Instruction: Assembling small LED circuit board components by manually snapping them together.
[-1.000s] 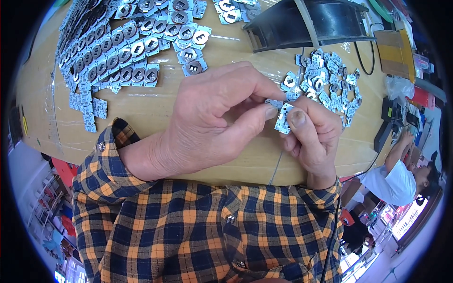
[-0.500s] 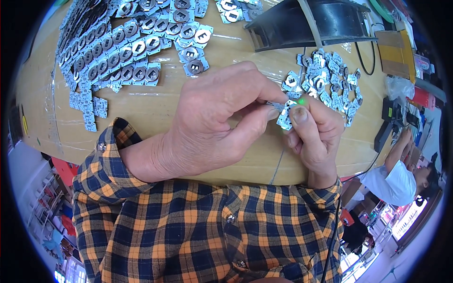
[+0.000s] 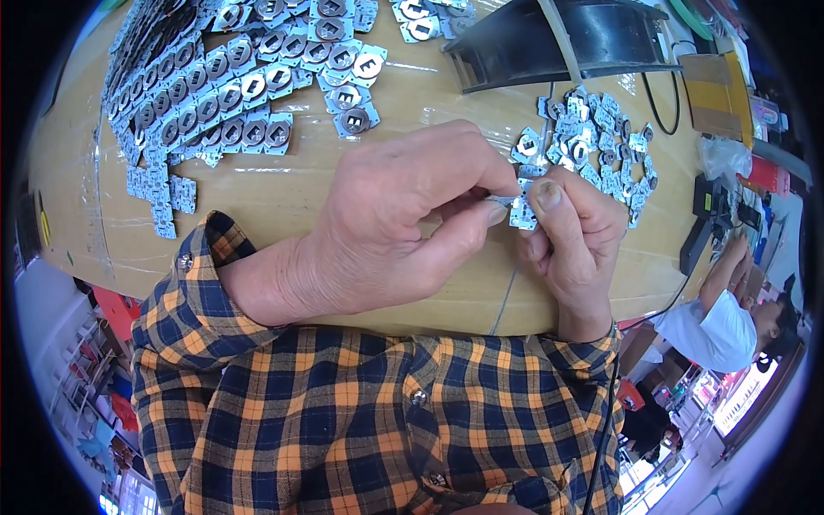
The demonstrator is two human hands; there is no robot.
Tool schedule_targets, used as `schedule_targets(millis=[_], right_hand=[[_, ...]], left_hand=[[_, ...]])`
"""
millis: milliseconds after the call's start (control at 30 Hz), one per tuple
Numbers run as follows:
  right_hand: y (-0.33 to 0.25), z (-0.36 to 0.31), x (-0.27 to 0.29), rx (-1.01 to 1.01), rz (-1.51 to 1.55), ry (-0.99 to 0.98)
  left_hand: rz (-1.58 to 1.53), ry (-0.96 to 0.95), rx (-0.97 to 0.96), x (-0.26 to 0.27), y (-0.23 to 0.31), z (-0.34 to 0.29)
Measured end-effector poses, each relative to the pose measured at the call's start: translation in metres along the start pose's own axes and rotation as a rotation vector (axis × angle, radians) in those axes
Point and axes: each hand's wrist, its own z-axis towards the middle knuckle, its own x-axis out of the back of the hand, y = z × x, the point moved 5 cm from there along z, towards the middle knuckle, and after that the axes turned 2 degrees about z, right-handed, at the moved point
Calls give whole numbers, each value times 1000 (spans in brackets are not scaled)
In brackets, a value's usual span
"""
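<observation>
A small pale blue-white circuit board (image 3: 521, 215) is pinched between the thumb and curled fingers of my right hand (image 3: 577, 232). My left hand (image 3: 403, 215) comes in from the left, its thumb and forefinger closed on a thin board edge (image 3: 498, 199) right beside that board. Whether the two pieces are joined is hidden by my fingertips. Just beyond my right hand lies a loose heap of similar small boards (image 3: 601, 142). Rows of joined boards with round metal coin-cell holders (image 3: 227, 99) cover the table's far left.
A black curved plastic piece (image 3: 558, 47) with a pale strap stands at the far middle of the tan table (image 3: 412, 318). Cardboard boxes (image 3: 719, 101) and a black device (image 3: 705, 215) sit along the right. A person in a white shirt (image 3: 717, 330) works beyond the right edge.
The green light that glowed by my right thumb no longer shows. The board in my right hand has turned slightly. My left fingertips have shifted very slightly.
</observation>
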Motion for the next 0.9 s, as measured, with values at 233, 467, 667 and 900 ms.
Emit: schedule_targets(millis=[233,467,667,900], right_hand=[[-9,0,21,225,-483,207],[-21,-3,13,88,-233,153],[-15,0,17,183,-576,249],[-16,-3,22,125,-444,337]], left_hand=[[-79,-120,73,-9,-7,-2],[-662,-110,566,-13,-22,-6],[-591,-42,542,-9,-22,-4],[-550,-52,556,-12,-25,-5]])
